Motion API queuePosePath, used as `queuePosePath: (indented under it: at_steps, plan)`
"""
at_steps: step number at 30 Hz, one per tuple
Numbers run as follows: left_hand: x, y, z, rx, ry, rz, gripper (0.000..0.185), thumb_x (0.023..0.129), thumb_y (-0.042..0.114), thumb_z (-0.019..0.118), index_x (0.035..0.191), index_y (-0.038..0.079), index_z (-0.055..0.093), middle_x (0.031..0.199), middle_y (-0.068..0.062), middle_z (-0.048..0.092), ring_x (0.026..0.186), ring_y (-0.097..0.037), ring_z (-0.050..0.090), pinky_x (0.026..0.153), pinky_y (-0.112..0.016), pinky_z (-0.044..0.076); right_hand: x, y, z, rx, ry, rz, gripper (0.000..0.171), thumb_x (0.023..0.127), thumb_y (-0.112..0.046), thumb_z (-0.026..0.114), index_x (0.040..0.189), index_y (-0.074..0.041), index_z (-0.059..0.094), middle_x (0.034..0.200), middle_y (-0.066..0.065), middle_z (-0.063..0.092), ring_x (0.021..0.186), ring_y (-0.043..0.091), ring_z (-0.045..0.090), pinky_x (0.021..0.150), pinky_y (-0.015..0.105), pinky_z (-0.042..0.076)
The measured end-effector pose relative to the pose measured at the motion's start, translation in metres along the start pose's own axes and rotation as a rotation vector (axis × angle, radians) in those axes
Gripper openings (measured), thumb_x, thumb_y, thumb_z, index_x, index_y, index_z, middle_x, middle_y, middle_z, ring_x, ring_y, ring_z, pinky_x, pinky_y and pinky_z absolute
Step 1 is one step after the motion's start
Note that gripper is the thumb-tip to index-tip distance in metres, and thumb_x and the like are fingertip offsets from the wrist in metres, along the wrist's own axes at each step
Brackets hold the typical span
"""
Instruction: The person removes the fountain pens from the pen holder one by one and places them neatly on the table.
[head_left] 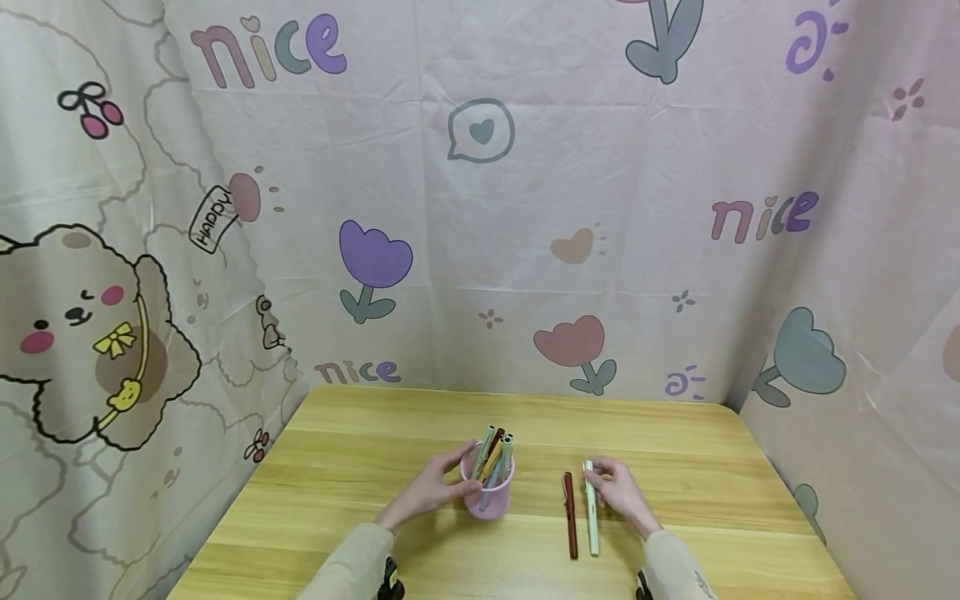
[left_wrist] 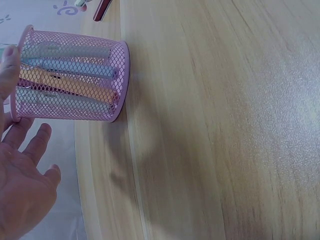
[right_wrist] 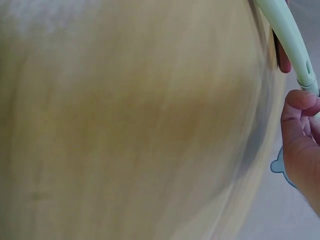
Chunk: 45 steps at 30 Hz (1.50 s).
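Pens going into pink mesh cup (head_left: 488,493) at table (head_left: 360,467) centre: our left hand (head_left: 429,492) steadies cup, fingers loosely spread against it; right hand (head_left: 617,490) pinches pale green pen (head_left: 591,508) beside red pen (head_left: 571,515). Next, we judge: lift, carry across, drop tip-first.

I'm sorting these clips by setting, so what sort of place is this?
Probably a small indoor desk nook set up for recording, perhaps at home. A light wooden table is closed in on three sides by a cartoon-printed pink cloth backdrop, and a pink mesh pen holder stands on it.
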<state>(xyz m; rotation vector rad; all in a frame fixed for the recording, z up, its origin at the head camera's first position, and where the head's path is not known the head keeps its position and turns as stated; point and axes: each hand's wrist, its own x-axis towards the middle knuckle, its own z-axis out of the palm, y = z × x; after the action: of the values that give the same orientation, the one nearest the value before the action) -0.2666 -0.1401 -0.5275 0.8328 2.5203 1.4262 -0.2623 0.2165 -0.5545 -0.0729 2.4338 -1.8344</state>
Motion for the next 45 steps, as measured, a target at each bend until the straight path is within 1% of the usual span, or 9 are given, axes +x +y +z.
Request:
queuePosePath:
  at_steps: [5,9,15,17,23,30,35,41,45]
  plan:
    - [0.0,0.0,0.0,-0.004,0.001,-0.003,0.081,0.093,0.031,0.071,0.154,-0.006,0.03,0.158,-0.028,0.035,0.143,-0.054,0.037,0.117,-0.071,0.03,0.0,0.002,-0.001,-0.031,-0.033,-0.02,0.033,0.1,-0.001,0.054,0.126,0.019,0.054,0.091,0.009,0.058,0.057,0.006,0.048,0.048,0.015,0.045]
    - [0.0,0.0,0.0,-0.006,0.002,-0.004,0.081,0.093,0.031,0.072,0.154,-0.005,0.031,0.158,-0.028,0.036,0.143,-0.054,0.037,0.117,-0.071,0.03,0.0,0.003,-0.001,-0.04,-0.049,-0.017,0.034,0.1,-0.003,0.055,0.126,0.019,0.054,0.09,0.008,0.059,0.056,0.006,0.048,0.047,0.015,0.044]
    - [0.0,-0.001,-0.001,-0.009,-0.001,0.007,0.081,0.093,0.031,0.072,0.154,-0.005,0.03,0.157,-0.029,0.036,0.142,-0.054,0.038,0.117,-0.071,0.031,0.001,0.006,0.0,-0.069,-0.059,-0.042,0.031,0.099,-0.001,0.056,0.121,0.021,0.055,0.089,0.015,0.061,0.053,0.007,0.048,0.046,0.016,0.044]
    - [0.0,-0.001,-0.001,-0.011,-0.002,0.009,0.081,0.093,0.031,0.071,0.154,-0.006,0.03,0.157,-0.029,0.036,0.143,-0.054,0.038,0.117,-0.07,0.031,0.002,0.007,0.001,-0.076,-0.059,-0.036,0.03,0.099,0.0,0.056,0.121,0.021,0.054,0.09,0.016,0.062,0.053,0.007,0.048,0.045,0.015,0.044]
    - [-0.001,-0.001,0.0,-0.013,-0.001,0.006,0.081,0.093,0.031,0.071,0.154,-0.005,0.031,0.157,-0.029,0.036,0.142,-0.054,0.038,0.117,-0.071,0.031,0.002,0.007,0.004,-0.084,-0.047,0.001,0.029,0.1,0.0,0.054,0.121,0.02,0.054,0.089,0.013,0.061,0.053,0.008,0.047,0.044,0.015,0.042]
    - [-0.001,-0.001,-0.001,-0.01,0.002,0.006,0.081,0.093,0.031,0.072,0.154,-0.005,0.031,0.157,-0.029,0.036,0.142,-0.054,0.038,0.117,-0.07,0.031,0.003,0.007,0.009,-0.111,-0.024,0.006,0.028,0.099,-0.001,0.057,0.119,0.018,0.056,0.085,0.008,0.061,0.054,0.007,0.047,0.043,0.012,0.037]
    - [0.0,-0.001,-0.001,-0.007,0.004,0.005,0.081,0.093,0.031,0.072,0.154,-0.005,0.032,0.157,-0.029,0.037,0.142,-0.054,0.038,0.117,-0.07,0.031,0.003,0.007,0.01,-0.14,-0.018,0.006,0.027,0.098,-0.002,0.057,0.118,0.016,0.058,0.084,0.009,0.062,0.055,0.008,0.049,0.044,0.012,0.038]
    - [0.0,-0.001,0.0,-0.005,0.002,0.01,0.081,0.093,0.031,0.072,0.153,-0.006,0.031,0.157,-0.029,0.036,0.142,-0.054,0.038,0.117,-0.07,0.031,0.004,0.008,0.011,-0.206,0.014,0.004,0.017,0.097,-0.001,0.06,0.109,0.01,0.064,0.079,0.007,0.059,0.055,0.009,0.051,0.044,0.013,0.042]
    - [0.0,-0.001,0.0,-0.001,0.001,0.008,0.081,0.093,0.031,0.071,0.153,-0.006,0.031,0.157,-0.029,0.036,0.142,-0.054,0.038,0.117,-0.071,0.031,0.004,0.008,0.012,-0.239,0.033,-0.01,0.016,0.095,-0.001,0.063,0.108,0.008,0.065,0.079,0.007,0.06,0.057,0.011,0.053,0.045,0.014,0.044]
